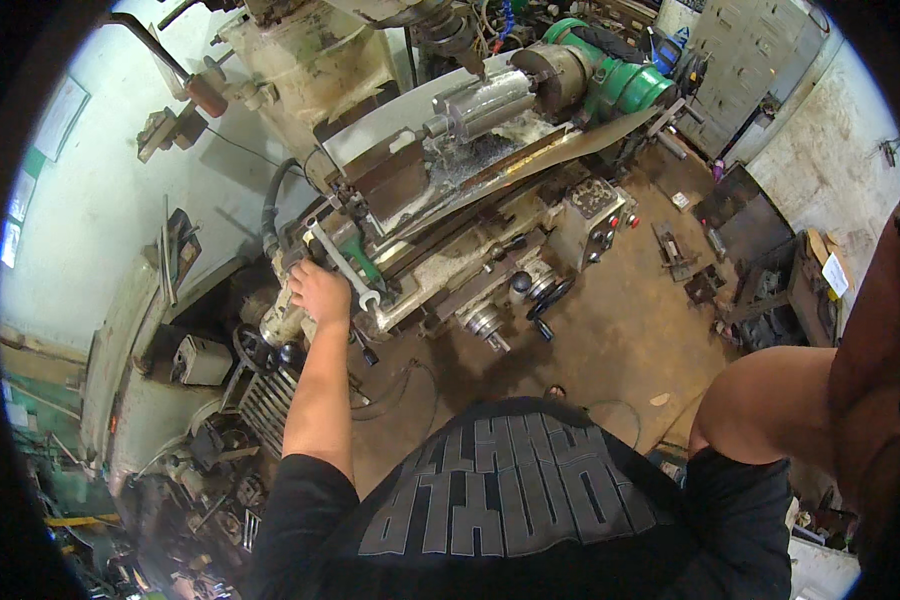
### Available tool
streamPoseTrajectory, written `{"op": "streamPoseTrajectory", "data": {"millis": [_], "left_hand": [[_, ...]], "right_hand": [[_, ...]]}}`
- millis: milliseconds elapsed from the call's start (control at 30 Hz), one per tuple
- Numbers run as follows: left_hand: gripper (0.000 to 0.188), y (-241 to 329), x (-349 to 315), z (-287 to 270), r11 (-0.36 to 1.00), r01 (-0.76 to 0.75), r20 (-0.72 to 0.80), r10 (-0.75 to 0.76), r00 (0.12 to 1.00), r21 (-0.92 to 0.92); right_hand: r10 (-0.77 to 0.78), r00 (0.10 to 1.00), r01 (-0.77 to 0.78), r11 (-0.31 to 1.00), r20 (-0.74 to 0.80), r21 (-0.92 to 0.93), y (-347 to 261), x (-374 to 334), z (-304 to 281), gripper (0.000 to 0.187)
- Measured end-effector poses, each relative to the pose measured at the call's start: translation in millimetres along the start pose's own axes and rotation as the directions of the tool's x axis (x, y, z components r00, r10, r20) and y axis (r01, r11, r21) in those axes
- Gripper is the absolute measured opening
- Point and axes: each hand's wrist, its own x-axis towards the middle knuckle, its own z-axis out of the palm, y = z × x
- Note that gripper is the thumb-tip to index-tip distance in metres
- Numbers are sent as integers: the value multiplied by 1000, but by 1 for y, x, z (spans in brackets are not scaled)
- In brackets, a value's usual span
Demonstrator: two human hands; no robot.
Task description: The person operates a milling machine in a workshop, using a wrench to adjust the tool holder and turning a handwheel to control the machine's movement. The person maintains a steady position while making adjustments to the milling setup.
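My left hand [320, 292] is at the left end of the milling machine's table [440, 285], its fingers curled inward. What they close around, if anything, is hidden. Just beside the hand lies a long silver open-end wrench [342, 262]. Past the wrench is a green-handled tool [363, 258], perhaps a brush. Further back, a shiny metal cylinder [485, 103] is clamped in the chuck [553, 78] of a green dividing head [630, 85]. Metal chips [480, 160] lie under the cylinder. My right arm [770, 400] bends up along the right edge, and its hand is out of view.
A handwheel [550, 292] and a ringed dial [485, 322] stick out from the machine's front. A control box with red buttons [595, 215] stands at right. Metal lockers [745, 60] are at the back right. Loose metal parts [675, 250] lie on the brown floor.
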Motion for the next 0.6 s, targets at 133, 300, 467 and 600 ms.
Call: {"op": "streamPoseTrajectory", "data": {"millis": [133,300,467,600], "left_hand": [[42,0,-1,-2,1000,-6,-2,6,1000,21],[42,1,2,-3,1000,-14,1,14,1000,18],[49,-2,1,0,1000,12,17,-12,1000,4],[54,-10,12,0,994,32,87,-23,996,-101]], "right_hand": [[9,1000,-9,1000,-14,14,0,10,12,45],[20,999,-19,999,-37,30,4,13,18,45],[108,967,-99,994,-233,51,27,-16,7,46],[361,719,-366,923,-594,118,84,-96,16,46]]}}
